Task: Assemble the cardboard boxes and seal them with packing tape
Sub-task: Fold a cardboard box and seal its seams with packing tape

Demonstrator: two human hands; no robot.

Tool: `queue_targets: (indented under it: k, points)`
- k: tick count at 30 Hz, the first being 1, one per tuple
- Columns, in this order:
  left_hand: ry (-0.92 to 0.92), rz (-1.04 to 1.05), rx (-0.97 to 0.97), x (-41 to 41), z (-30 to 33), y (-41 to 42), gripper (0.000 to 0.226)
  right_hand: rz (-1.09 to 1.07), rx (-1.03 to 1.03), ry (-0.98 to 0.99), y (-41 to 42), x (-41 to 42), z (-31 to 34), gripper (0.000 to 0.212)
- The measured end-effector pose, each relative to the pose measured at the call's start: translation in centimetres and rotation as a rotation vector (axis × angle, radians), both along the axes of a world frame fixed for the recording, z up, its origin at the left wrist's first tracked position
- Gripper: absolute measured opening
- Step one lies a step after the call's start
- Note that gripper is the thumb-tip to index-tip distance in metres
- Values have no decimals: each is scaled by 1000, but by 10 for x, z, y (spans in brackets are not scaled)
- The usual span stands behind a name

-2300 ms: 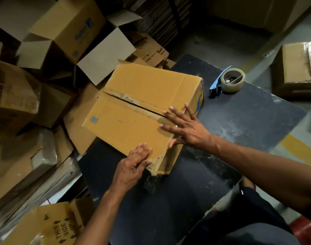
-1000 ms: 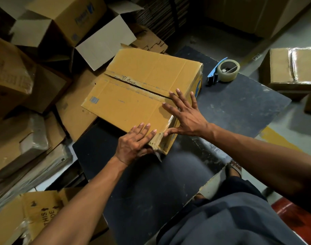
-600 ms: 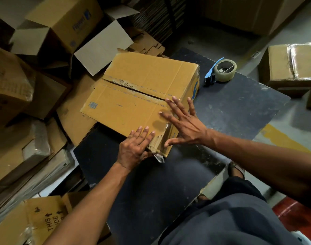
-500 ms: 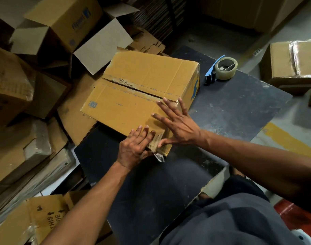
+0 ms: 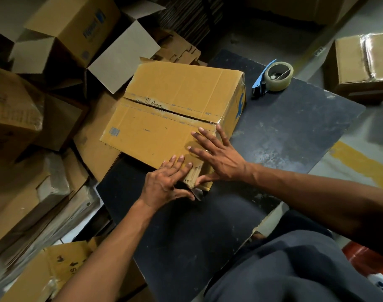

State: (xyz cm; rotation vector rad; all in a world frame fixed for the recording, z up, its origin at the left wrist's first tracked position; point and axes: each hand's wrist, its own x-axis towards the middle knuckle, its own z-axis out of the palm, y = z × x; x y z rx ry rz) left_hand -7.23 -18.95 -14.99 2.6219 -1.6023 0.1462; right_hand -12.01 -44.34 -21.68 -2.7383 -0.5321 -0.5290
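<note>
A yellow-brown cardboard box (image 5: 175, 105) lies on the dark table (image 5: 284, 131), its two top flaps folded down with a gap along the seam. My right hand (image 5: 216, 155) presses flat with spread fingers on the near flap at the box's right corner. My left hand (image 5: 166, 182) rests on the near corner edge, fingers straight on top and thumb below against the torn cardboard edge. A tape dispenser (image 5: 273, 77) with a blue handle and a clear tape roll lies on the table beyond the box, to the right.
Several open and flattened cardboard boxes (image 5: 62, 33) crowd the floor to the left and behind. A taped box (image 5: 365, 62) stands on the floor at the upper right. My knees in dark trousers (image 5: 295, 269) are at the table's near right edge.
Both hands have stayed on the box's near corner. My right hand slid slightly along the near flap and the box shifted a little on the table.
</note>
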Motion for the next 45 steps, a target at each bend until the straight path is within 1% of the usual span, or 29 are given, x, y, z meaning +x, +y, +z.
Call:
queue_targets:
  k: [2, 7, 9, 12, 14, 16, 18, 20, 22, 25, 27, 28, 34, 38, 39, 41, 43, 45]
  points:
    - [-3, 14, 5, 3, 3, -6, 93, 3, 19, -1, -3, 2, -4, 109]
    - [20, 136, -67, -9, 1, -15, 88, 86, -149, -10, -20, 6, -10, 108]
    - [93, 246, -119, -18, 1, -20, 86, 85, -143, -22, -22, 5, -10, 110]
    - [275, 488, -196, -33, 3, -30, 80, 83, -138, -12, -22, 4, -8, 115]
    - [343, 618, -239, -44, 2, -39, 78, 82, -126, 14, -21, 4, -7, 117]
    - [379, 706, -308, -50, 1, -48, 78, 85, -108, 32, -21, 3, -6, 117]
    - [407, 743, -362, -54, -2, -53, 77, 88, -78, 27, -20, 3, -5, 115]
    - [418, 699, -387, -53, -7, -49, 75, 95, -34, -3, -19, 3, -5, 108]
    - [440, 636, -376, -47, -9, -40, 78, 93, -21, -29, -18, 4, -7, 106]
    - [436, 466, -255, -33, -6, -19, 94, 83, -13, -47, -16, 5, -9, 105]
    - [382, 324, -170, -25, -5, -8, 105, 71, 14, -68, -14, 6, -10, 100]
    - [346, 285, -156, -22, -7, -5, 106, 59, 28, -81, -13, 6, -11, 98]
    - [173, 281, -202, -18, -18, -6, 88, 14, 50, -132, -7, 8, -20, 77]
    - [118, 239, -157, -19, -18, -4, 92, 29, 80, -127, -11, 6, -17, 76]
    - [101, 229, -136, -19, -20, -3, 89, 30, 77, -116, -11, 6, -17, 76]
    - [52, 210, -128, -19, -24, 0, 78, 15, 47, -114, -11, 6, -18, 75]
    - [0, 182, -156, -18, -27, 2, 61, -3, 15, -119, -10, 6, -18, 72]
    - [-9, 170, -178, -17, -29, 2, 55, 1, 18, -110, -12, 4, -16, 72]
